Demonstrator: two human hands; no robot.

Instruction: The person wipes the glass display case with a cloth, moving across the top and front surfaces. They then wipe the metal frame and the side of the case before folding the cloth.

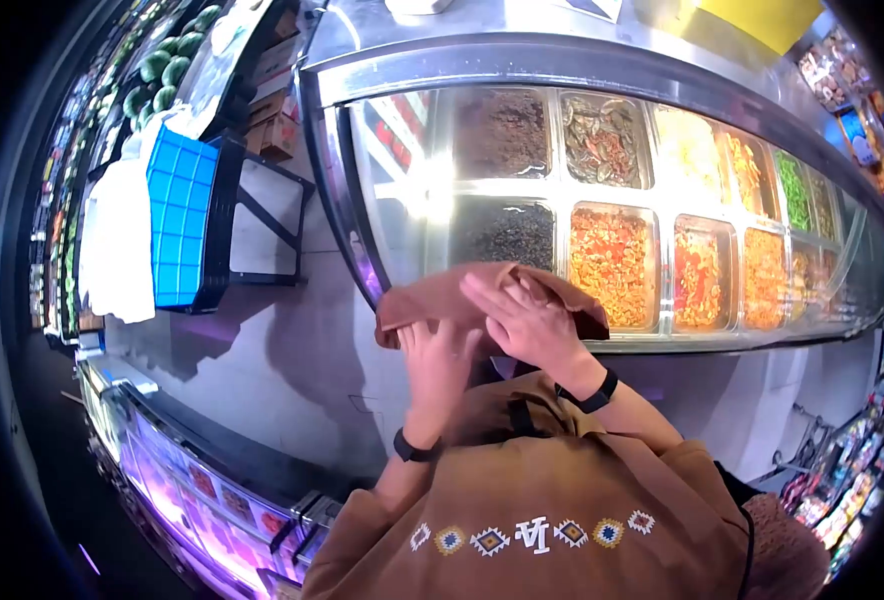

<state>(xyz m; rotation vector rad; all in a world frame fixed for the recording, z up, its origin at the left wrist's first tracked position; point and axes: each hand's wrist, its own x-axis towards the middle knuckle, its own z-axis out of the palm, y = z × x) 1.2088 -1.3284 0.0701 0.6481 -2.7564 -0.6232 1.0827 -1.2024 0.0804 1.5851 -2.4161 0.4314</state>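
Observation:
A folded brown cloth (432, 298) lies at the near edge of the glass-fronted food case (522, 60), partly over the pane. My left hand (434, 368) is at the cloth's lower left edge, its fingers bent over the fabric and the thumb side hidden. On top of the cloth's right half, my right hand (537, 325) lies with fingers stretched out and pointing left. Both wrists wear black bands. Under the glass, close to the hands, are a tray of dark food (510, 232) and a tray of reddish-orange food (610, 258).
More food trays (702, 270) run to the right inside the case. At left stands a blue crate (182, 215) on a black stand, with a white cloth (120, 245) beside it. Behind are watermelons (172, 70) and cardboard boxes (274, 130). A lit display case (192, 490) is at lower left.

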